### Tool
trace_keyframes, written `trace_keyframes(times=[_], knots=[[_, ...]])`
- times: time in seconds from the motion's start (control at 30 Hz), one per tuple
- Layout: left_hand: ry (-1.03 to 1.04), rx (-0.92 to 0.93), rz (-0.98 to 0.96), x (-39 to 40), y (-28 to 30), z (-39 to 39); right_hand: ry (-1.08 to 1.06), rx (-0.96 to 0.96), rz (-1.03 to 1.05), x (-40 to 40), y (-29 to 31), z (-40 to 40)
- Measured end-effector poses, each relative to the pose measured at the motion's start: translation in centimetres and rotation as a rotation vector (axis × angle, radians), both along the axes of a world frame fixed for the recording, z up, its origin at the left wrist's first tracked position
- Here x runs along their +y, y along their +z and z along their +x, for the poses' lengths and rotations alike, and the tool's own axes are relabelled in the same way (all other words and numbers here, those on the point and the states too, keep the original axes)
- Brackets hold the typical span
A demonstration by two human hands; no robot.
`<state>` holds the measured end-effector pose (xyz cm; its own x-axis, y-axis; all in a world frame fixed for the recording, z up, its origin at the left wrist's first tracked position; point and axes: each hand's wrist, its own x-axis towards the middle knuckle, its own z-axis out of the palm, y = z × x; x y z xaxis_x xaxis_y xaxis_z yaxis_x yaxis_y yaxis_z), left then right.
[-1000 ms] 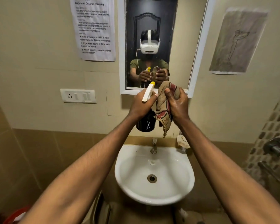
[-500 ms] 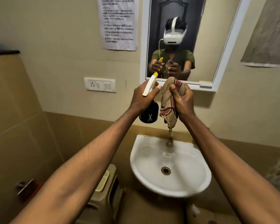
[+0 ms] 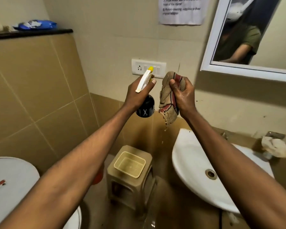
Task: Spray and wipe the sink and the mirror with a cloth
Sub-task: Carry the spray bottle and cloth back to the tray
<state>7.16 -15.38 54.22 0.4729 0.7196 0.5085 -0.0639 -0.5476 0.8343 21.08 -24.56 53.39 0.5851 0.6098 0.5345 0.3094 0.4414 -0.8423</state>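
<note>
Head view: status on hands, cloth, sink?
Left hand grips spray bottle. Right hand squeezes wet cloth, dripping. Sink lower right, nothing blocking.

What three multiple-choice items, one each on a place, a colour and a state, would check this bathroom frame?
1. Where does the stool stand?
A. left of the sink
B. inside the sink
C. on the ledge

2. What colour is the nozzle tip of the spray bottle?
A. red
B. yellow
C. green

3. What state is the cloth in?
A. folded flat on the sink
C. hung on the mirror
B. bunched and dripping in the right hand

Answers: 1 A, the stool sits on the floor between the sink and the white lid at the left. 2 B, the tip above the white trigger is yellow, with the left hand gripping the bottle. 3 B, the fingers squeeze the cloth and drops fall below it.
</note>
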Motion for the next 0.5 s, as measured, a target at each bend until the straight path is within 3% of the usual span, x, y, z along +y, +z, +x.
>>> trace_keyframes(times=[0.3,0.5], knots=[[0.009,0.084,-0.05,9.3,-8.7,-0.5,0.095,0.081,-0.11,10.5,-8.8,-0.5],[0.066,0.093,-0.199,15.6,-23.8,-0.5,0.126,0.103,-0.18,17.2,-21.0,0.0]])
